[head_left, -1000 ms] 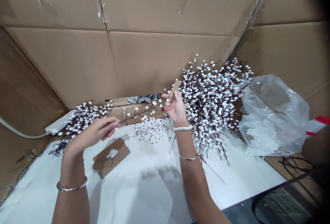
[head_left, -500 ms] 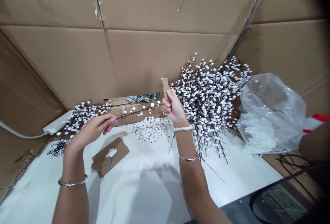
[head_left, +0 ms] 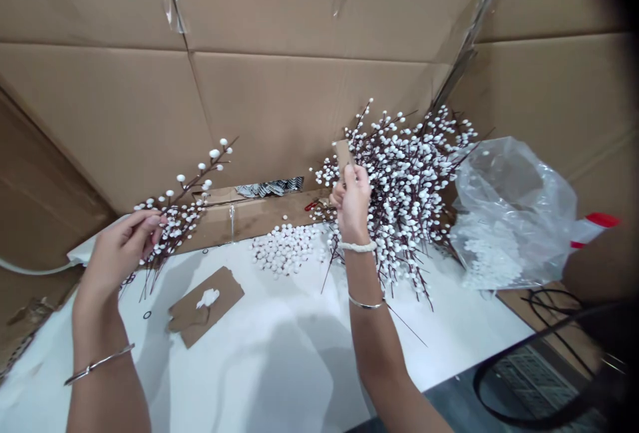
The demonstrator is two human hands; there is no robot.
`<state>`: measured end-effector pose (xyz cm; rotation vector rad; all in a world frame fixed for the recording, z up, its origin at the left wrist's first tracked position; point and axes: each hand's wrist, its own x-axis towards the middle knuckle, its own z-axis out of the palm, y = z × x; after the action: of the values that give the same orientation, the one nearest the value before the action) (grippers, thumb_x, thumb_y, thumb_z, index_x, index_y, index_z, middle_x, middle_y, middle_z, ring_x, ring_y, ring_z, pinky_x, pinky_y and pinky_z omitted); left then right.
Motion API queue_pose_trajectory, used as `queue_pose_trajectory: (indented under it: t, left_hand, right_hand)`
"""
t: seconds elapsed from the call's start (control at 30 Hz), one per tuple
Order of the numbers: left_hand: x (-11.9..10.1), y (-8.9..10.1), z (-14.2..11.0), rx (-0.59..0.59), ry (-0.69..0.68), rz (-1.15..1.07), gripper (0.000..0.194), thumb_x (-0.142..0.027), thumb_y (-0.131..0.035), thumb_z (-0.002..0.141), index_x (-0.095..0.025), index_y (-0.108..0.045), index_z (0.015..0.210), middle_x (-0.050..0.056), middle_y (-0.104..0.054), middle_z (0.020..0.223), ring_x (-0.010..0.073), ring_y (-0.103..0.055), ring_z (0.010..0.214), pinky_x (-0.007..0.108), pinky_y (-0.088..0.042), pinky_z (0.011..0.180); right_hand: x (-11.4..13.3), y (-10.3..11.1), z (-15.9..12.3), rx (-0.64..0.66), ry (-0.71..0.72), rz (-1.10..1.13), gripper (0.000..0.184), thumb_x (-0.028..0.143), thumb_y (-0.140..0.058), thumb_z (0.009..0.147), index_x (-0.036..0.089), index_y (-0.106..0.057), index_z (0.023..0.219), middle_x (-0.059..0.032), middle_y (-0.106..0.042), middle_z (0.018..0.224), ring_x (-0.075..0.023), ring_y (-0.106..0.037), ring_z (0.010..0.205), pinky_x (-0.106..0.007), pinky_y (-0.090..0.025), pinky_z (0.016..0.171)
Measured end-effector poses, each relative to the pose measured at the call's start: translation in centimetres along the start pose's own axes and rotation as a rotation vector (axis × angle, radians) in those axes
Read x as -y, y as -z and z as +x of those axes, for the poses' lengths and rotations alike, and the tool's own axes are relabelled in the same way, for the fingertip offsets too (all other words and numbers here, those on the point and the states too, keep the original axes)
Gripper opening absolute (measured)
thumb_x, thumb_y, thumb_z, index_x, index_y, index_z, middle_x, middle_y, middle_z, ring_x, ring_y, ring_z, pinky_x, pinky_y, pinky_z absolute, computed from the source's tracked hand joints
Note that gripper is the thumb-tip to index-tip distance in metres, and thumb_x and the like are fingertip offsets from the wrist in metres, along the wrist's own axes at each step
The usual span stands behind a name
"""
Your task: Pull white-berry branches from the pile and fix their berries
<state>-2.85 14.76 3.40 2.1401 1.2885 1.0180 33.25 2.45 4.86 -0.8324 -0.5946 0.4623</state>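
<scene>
My left hand is closed in a pinch on the lower end of a berry branch. This thin brown stem with white berries slants up to the right, above a smaller bunch of berry branches. My right hand is closed around a small cardboard strip, whose top sticks out above the fingers. That hand is in front of the left side of a big heap of berry branches. Loose white berries lie on the white tabletop between my hands.
A cardboard piece bearing a white blob lies at front left. Clear plastic bag with white bits stands right, beside a red-capped container. Cardboard walls rise behind. A white power strip sits far left.
My left hand has moved left with the branch, which now tilts upward instead of stretching across to my right hand. My right hand has shifted slightly right, still gripping the cardboard strip.
</scene>
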Motion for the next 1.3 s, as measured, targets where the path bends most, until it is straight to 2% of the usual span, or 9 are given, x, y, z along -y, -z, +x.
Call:
queue_pose_trajectory:
  t: [0.1, 0.17, 0.23, 0.3, 0.43, 0.57, 0.7, 0.87, 1.3]
  left_hand:
    - [-0.9, -0.7, 0.0, 0.067, 0.003, -0.065, 0.03, -0.049, -0.047, 0.09, -0.02, -0.059, 0.093, -0.004, -0.05, 0.063, 0.0097, -0.041, 0.047, 0.021, -0.033, 0.047]
    - [-1.3, -1.1, 0.0, 0.1, 0.002, -0.057, 0.032, -0.05, -0.048, 0.089, -0.02, -0.059, 0.092, -0.004, -0.051, 0.062, 0.01, -0.042, 0.047, 0.021, -0.034, 0.047]
    - [-1.4, -1.3, 0.0, 0.138, 0.004, -0.059, 0.033, -0.051, -0.048, 0.088, -0.02, -0.058, 0.092, -0.004, -0.051, 0.062, 0.0103, -0.043, 0.047, 0.021, -0.036, 0.047]
    - [-1.5, -1.3, 0.0, 0.177, 0.006, -0.077, 0.034, -0.053, -0.048, 0.088, -0.02, -0.058, 0.091, -0.004, -0.052, 0.062, 0.0105, -0.044, 0.047, 0.021, -0.037, 0.047]
    - [-2.2, -1.3, -0.1, 0.268, 0.018, -0.12, 0.033, -0.052, -0.048, 0.089, -0.02, -0.056, 0.089, -0.004, -0.053, 0.064, 0.0106, -0.043, 0.048, 0.022, -0.034, 0.045]
    - [-3.3, -1.5, -0.2, 0.337, -0.005, -0.129, 0.03, -0.049, -0.048, 0.091, -0.019, -0.056, 0.086, -0.004, -0.052, 0.063, 0.0106, -0.043, 0.05, 0.022, -0.035, 0.05]
    - [-4.0, -1.7, -0.3, 0.35, -0.042, -0.109, 0.032, -0.049, -0.047, 0.091, -0.019, -0.056, 0.084, -0.004, -0.051, 0.062, 0.0113, -0.044, 0.05, 0.023, -0.036, 0.052]
    - [-4.6, -1.7, -0.4, 0.343, -0.025, -0.124, 0.033, -0.05, -0.048, 0.088, -0.018, -0.055, 0.083, -0.003, -0.051, 0.061, 0.0111, -0.044, 0.049, 0.022, -0.036, 0.049]
    - [-4.5, -1.8, -0.4, 0.365, -0.022, -0.122, 0.035, -0.052, -0.047, 0.088, -0.018, -0.057, 0.089, -0.003, -0.052, 0.063, 0.0106, -0.044, 0.048, 0.022, -0.035, 0.044]
  right_hand:
    - [-1.0, -1.3, -0.8, 0.078, -0.031, -0.085, 0.023, 0.043, -0.058, 0.086, 0.024, -0.044, 0.084, 0.0127, -0.029, 0.052, -0.004, -0.024, 0.036, -0.016, -0.016, 0.035]
    - [-1.7, -1.7, -1.1, 0.112, 0.002, -0.178, 0.023, 0.043, -0.056, 0.088, 0.024, -0.045, 0.083, 0.0124, -0.033, 0.05, -0.0052, -0.032, 0.036, -0.017, -0.025, 0.038]
    - [-2.1, -1.7, -1.1, 0.129, 0.061, -0.258, 0.023, 0.044, -0.052, 0.09, 0.023, -0.046, 0.083, 0.0115, -0.04, 0.048, -0.0079, -0.044, 0.04, -0.02, -0.039, 0.049]
    - [-2.3, -1.5, -1.0, 0.133, 0.121, -0.334, 0.023, 0.045, -0.049, 0.092, 0.023, -0.047, 0.084, 0.0092, -0.05, 0.049, -0.0109, -0.055, 0.051, -0.024, -0.046, 0.063]
    - [-2.4, -1.5, -1.1, 0.149, 0.183, -0.456, 0.024, 0.046, -0.046, 0.095, 0.023, -0.05, 0.089, 0.0037, -0.064, 0.062, -0.0133, -0.059, 0.064, -0.025, -0.044, 0.071]
    - [-2.5, -2.1, -1.7, 0.198, 0.19, -0.435, 0.022, 0.045, -0.045, 0.095, 0.025, -0.052, 0.092, 0.0034, -0.064, 0.065, -0.0134, -0.06, 0.066, -0.025, -0.045, 0.074]
    - [-2.5, -2.4, -2.1, 0.221, 0.203, -0.427, 0.019, 0.044, -0.047, 0.095, 0.026, -0.053, 0.092, 0.004, -0.062, 0.064, -0.0134, -0.061, 0.066, -0.025, -0.047, 0.073]
    - [-2.3, -2.6, -2.3, 0.226, 0.204, -0.44, 0.02, 0.044, -0.046, 0.095, 0.026, -0.054, 0.094, 0.0034, -0.064, 0.065, -0.0134, -0.063, 0.067, -0.026, -0.047, 0.072]
    - [-2.3, -2.6, -2.4, 0.241, 0.217, -0.44, 0.02, 0.043, -0.045, 0.096, 0.025, -0.054, 0.094, 0.003, -0.064, 0.066, -0.0129, -0.062, 0.067, -0.025, -0.048, 0.072]
